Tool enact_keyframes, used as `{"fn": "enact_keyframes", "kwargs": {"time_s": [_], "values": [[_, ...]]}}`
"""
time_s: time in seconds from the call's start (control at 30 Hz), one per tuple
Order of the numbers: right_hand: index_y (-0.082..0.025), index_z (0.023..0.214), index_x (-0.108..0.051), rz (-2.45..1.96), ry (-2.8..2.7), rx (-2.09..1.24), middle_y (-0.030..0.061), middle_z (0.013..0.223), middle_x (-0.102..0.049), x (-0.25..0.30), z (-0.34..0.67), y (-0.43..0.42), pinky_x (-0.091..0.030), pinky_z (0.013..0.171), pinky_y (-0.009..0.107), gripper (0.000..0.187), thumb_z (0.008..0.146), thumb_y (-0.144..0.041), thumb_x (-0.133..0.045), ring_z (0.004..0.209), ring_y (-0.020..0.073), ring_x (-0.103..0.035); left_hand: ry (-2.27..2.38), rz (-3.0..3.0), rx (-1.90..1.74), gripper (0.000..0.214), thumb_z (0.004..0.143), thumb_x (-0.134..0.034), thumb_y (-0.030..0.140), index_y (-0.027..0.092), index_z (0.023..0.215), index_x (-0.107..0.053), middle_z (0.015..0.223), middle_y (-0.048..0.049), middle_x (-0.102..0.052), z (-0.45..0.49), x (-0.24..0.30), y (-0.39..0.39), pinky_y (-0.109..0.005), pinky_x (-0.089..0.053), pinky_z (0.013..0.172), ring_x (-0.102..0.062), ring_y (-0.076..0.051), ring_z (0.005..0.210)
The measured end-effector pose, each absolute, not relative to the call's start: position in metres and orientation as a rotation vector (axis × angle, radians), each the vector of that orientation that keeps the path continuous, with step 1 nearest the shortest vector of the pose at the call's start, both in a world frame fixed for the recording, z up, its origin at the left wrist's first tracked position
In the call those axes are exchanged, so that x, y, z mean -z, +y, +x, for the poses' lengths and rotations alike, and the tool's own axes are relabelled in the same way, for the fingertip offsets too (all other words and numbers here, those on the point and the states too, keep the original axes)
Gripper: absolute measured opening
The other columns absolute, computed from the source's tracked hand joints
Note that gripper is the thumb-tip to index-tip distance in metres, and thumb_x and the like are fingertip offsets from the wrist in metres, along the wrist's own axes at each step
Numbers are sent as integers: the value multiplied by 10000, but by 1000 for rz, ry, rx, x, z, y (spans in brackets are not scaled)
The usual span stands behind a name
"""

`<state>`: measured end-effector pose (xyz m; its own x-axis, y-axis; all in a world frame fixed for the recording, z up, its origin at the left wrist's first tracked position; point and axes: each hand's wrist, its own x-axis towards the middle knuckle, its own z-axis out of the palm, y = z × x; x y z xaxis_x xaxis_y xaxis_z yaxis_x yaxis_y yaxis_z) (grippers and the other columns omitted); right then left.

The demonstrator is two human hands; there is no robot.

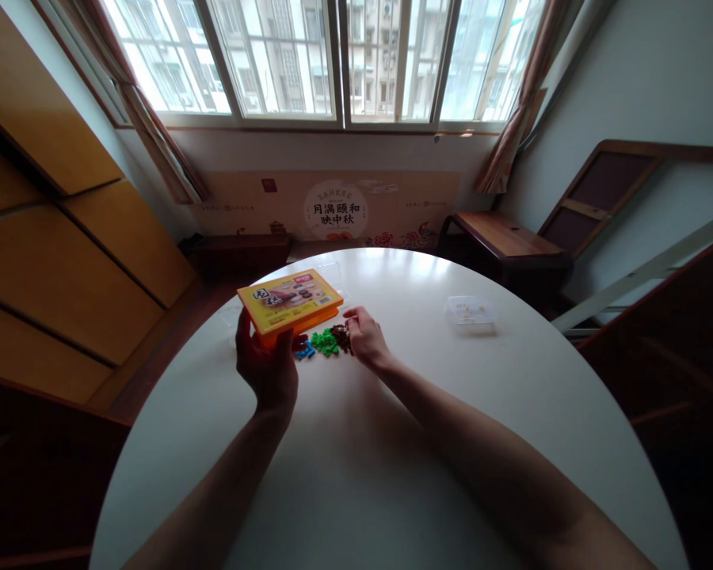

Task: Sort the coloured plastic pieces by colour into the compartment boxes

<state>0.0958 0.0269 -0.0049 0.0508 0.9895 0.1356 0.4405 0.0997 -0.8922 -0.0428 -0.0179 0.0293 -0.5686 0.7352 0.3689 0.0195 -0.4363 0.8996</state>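
My left hand (267, 368) grips a flat yellow-orange box (291, 301) with a printed label and holds it tilted above the table. Below and to the right of the box lie small piles of pieces: blue pieces (305, 350), green pieces (325, 341) and dark brown pieces (343, 338). My right hand (365, 336) is at the brown pile, its fingers curled and pressed together. Whatever those fingers hold, if anything, is too small to make out. Part of the piles is hidden behind the box and my hands.
A clear plastic container (470, 310) with small pale bits stands on the right of the round white table (451, 427). Another clear plastic container (331, 275) shows behind the box. Beyond the table are a wooden bench (505, 233) and a printed cardboard panel (404, 207) under the window.
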Motion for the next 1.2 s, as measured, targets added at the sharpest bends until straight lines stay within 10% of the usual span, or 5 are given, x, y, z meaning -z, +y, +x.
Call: {"fn": "enact_keyframes", "kwargs": {"time_s": [0.23,0.43,0.63,0.87,1.2], "values": [[-175,967,-540,-1130,-973,-1147,5,826,-583,-12,120,31,-512,728,280,192,784,-191,-487,714,123,-616,1288,1090,-2033,837,656,-794,397,197,1373,-411,919,-53,-682,-42,-22,-15,-225,-546,419,-632,-117,481],[-219,1171,-475,-754,-1058,-1584,14,1000,-602,-29,122,15,-558,560,257,534,666,-232,-647,573,100,-637,1302,1169,-1950,825,681,-767,465,200,1378,-414,906,-52,-680,-37,-15,-16,-239,-562,458,-653,-137,537],[-237,1259,-466,-863,-1205,-1290,83,1233,-543,-20,120,19,-556,579,239,718,615,-334,-769,784,148,-640,1256,1139,-1823,776,679,-764,442,165,1337,-461,883,-53,-674,-35,-12,-20,-271,-562,435,-614,-119,451],[-186,1036,-551,-1044,-1020,-1261,61,965,-636,-38,143,40,-513,561,254,425,803,-542,-569,757,173,-620,1193,1323,-1607,654,734,-716,384,189,1318,-498,1067,-110,-662,-22,-21,-36,-281,-582,457,-618,-97,447],[-189,1075,-569,-1199,-1027,-1137,18,820,-654,-5,139,43,-527,598,265,295,782,-216,-544,645,139,-633,1158,1357,-1538,767,757,-691,482,193,1392,-371,1227,-169,-590,-26,-13,-31,-300,-605,553,-686,-149,620]]}}
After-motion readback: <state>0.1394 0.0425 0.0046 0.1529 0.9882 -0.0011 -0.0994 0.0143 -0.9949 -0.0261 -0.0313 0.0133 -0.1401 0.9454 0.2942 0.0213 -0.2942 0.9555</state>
